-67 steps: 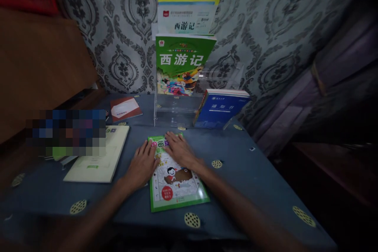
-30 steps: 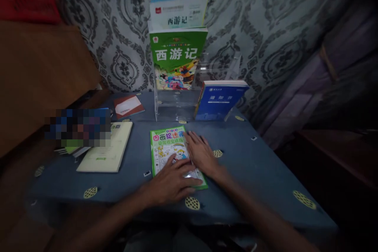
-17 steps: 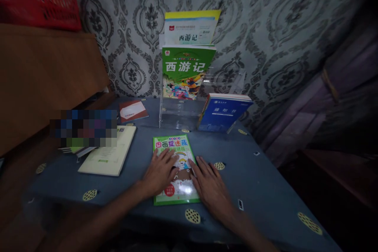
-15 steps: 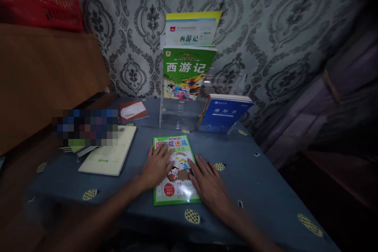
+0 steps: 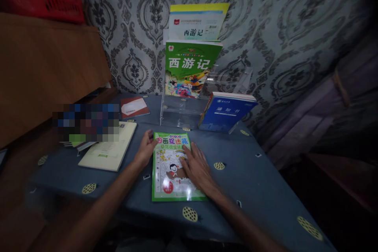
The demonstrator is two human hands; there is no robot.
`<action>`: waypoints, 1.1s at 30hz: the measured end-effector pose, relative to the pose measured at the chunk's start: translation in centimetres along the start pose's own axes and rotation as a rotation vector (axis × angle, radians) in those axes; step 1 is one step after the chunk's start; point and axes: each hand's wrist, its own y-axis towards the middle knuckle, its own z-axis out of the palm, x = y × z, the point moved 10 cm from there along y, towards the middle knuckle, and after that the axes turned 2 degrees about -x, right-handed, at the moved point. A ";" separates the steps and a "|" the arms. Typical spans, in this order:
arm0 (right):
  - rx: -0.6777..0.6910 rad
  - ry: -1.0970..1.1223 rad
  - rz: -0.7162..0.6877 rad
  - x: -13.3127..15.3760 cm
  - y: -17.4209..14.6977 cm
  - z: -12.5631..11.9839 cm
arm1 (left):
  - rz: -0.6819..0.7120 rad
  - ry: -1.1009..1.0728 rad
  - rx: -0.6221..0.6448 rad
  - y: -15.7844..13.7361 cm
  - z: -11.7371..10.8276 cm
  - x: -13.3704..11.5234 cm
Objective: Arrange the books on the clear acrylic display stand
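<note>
A children's picture book [image 5: 173, 179] with a green border lies in front of me on the cloth-covered table. My left hand [image 5: 147, 149] is at its upper left edge, thumb over the cover and fingers bent along the edge, holding it there. Whether the fingertips reach underneath is hidden. My right hand [image 5: 196, 165] rests flat over the right side of the cover with its fingers stretched out, hiding part of the drawing.
Behind stands a clear acrylic book rack [image 5: 177, 118] holding a green book [image 5: 189, 69], a paler book [image 5: 195, 23] above it and a blue book [image 5: 227, 114] at lower right. A cream book [image 5: 109, 153], a blurred-out stack and a reddish-brown booklet [image 5: 143, 109] lie left.
My left hand has moved off the cover to its upper left edge. The right hand has slid a little up and left, further onto the cover. The view has shifted slightly.
</note>
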 end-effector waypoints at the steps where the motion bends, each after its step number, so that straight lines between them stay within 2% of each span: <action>1: -0.002 0.022 0.002 -0.1 -0.1 0.0 | -0.137 -0.189 -0.006 -0.2 0.2 1.0; 3: -0.001 0.080 0.015 -0.4 -0.2 0.0 | -0.364 -0.488 0.017 -1.3 1.5 2.2; 4: -0.005 0.118 0.026 -0.6 -0.3 -0.1 | -0.426 -0.569 0.047 -1.9 2.2 2.3; 7: -0.052 0.327 0.091 -1.2 -0.3 -1.1 | -0.503 -0.688 0.080 -3.1 3.5 1.8; 11: -0.142 0.847 0.350 -3.1 0.0 -2.6 | -0.504 -0.743 0.077 -2.2 4.2 0.2; 15: 0.015 1.491 0.626 -1.9 0.7 -1.0 | -0.404 -0.762 0.107 -0.1 4.9 -3.0; 17: 0.031 1.652 0.668 -0.9 1.6 -1.1 | -0.328 -0.752 0.091 0.9 4.8 -4.5; 21: -0.061 1.662 0.586 -0.2 3.9 -2.6 | -0.173 -0.710 0.038 2.6 4.3 -6.8; 25: -0.139 1.553 0.457 -0.2 5.4 -3.6 | -0.073 -0.665 0.014 3.6 3.9 -7.4; 28: -0.187 1.463 0.416 -0.7 5.5 -3.4 | -0.034 -0.640 0.013 3.7 3.8 -7.0; 33: -0.213 1.400 0.439 -2.2 4.5 -2.0 | -0.066 -0.642 0.028 3.6 3.7 -5.1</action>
